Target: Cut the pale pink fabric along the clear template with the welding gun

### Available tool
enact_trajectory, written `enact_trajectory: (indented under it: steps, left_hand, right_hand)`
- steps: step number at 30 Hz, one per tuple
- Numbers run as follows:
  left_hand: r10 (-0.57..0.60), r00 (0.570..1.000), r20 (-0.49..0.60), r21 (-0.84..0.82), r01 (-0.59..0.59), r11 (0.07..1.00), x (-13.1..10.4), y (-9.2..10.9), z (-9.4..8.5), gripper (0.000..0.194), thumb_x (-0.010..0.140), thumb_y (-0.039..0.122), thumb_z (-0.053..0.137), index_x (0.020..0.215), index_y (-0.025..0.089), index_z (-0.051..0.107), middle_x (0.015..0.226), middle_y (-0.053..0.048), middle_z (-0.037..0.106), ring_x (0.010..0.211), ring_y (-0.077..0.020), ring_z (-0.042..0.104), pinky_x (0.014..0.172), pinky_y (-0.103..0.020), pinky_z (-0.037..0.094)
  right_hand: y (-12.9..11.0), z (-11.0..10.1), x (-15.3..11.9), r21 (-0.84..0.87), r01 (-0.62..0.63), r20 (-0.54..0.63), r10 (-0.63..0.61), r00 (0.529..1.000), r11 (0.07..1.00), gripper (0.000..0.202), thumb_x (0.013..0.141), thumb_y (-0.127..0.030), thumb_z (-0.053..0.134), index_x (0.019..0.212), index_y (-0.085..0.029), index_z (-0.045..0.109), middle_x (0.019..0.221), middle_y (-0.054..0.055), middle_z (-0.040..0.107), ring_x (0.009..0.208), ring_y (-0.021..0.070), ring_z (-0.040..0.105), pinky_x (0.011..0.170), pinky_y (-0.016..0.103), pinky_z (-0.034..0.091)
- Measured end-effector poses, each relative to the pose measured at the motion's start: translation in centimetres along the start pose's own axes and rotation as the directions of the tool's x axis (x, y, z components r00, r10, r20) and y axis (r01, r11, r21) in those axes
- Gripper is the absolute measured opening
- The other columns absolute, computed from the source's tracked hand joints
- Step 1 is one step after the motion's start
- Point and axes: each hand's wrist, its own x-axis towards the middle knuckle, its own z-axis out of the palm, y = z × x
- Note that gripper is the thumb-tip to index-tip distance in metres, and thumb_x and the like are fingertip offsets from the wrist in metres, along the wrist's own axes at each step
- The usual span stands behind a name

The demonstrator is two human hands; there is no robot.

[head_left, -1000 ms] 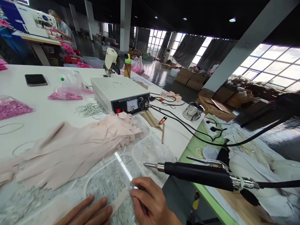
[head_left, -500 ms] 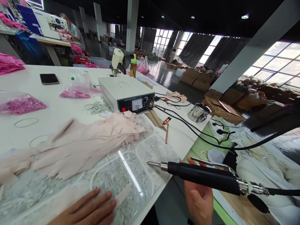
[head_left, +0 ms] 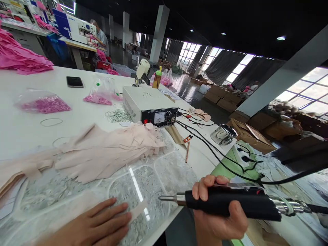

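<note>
On the near side of the white metal control box (head_left: 151, 102) with a black dial panel, the left hand (head_left: 88, 223) lies palm down, its fingers straight and slightly parted, the tips on a narrow pale-peach fabric strip (head_left: 139, 209). To its right, the fingers of the right hand (head_left: 220, 222) are closed around a thick black cylindrical handpiece (head_left: 258, 206), whose pointed metal tip (head_left: 167, 198) aims left, near the strip's free end. Beneath strip and left hand spreads a grey stone-patterned mat (head_left: 176, 167) with a glossy surface, on the white table (head_left: 202, 164).

Between the left hand and the box, a heap of pale-peach fabric pieces (head_left: 110, 152) reaches the box's front. Just right of the box's front are a brown paper piece (head_left: 175, 135), small orange snips (head_left: 188, 138) and a wooden pencil (head_left: 187, 152); farther right stands a clear jar with a shiny lid (head_left: 222, 135). Left of the box lie pale-green elastic loops (head_left: 116, 115), two clear bags of pink loops (head_left: 98, 95) and a black phone (head_left: 74, 82). Behind it stands a green-capped bottle (head_left: 157, 79).
</note>
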Motion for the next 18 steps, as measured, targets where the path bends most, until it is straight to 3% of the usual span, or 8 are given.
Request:
enact_trajectory:
  steps: [7,14,18]
  left_hand:
    - [0.016,0.999,0.029,-0.025,-0.015,1.000,1.3,0.3,-2.2,0.053,0.100,0.026,0.060,0.150,0.033,0.044,0.146,0.004,0.057,0.136,-0.0165,0.052,0.121,-0.029,0.034]
    - [0.097,0.990,0.103,0.093,-0.107,0.990,2.6,0.9,-3.4,0.055,0.101,0.022,0.057,0.153,0.021,0.040,0.149,0.002,0.053,0.143,-0.0156,0.043,0.123,-0.029,0.026]
    - [0.086,0.993,0.077,0.036,-0.088,0.995,2.7,0.9,-3.5,0.057,0.100,0.022,0.059,0.153,0.023,0.040,0.146,0.002,0.056,0.140,-0.0151,0.046,0.122,-0.027,0.029]
  right_hand:
    - [-0.4,2.7,-0.8,-0.179,-0.028,0.198,0.064,0.978,0.984,0.025,0.082,-0.048,0.053,0.090,-0.028,0.066,0.069,0.005,0.055,0.041,0.0162,0.048,0.036,0.034,0.041]
    - [0.1,2.5,-1.3,-0.198,-0.073,0.202,0.114,0.973,0.977,0.023,0.082,-0.049,0.050,0.089,-0.030,0.061,0.069,0.004,0.052,0.044,0.0182,0.046,0.037,0.036,0.043]
    - [0.0,2.4,-1.4,-0.233,-0.084,0.242,0.141,0.960,0.969,0.022,0.084,-0.047,0.047,0.090,-0.032,0.060,0.070,0.006,0.052,0.045,0.0199,0.048,0.038,0.039,0.045]
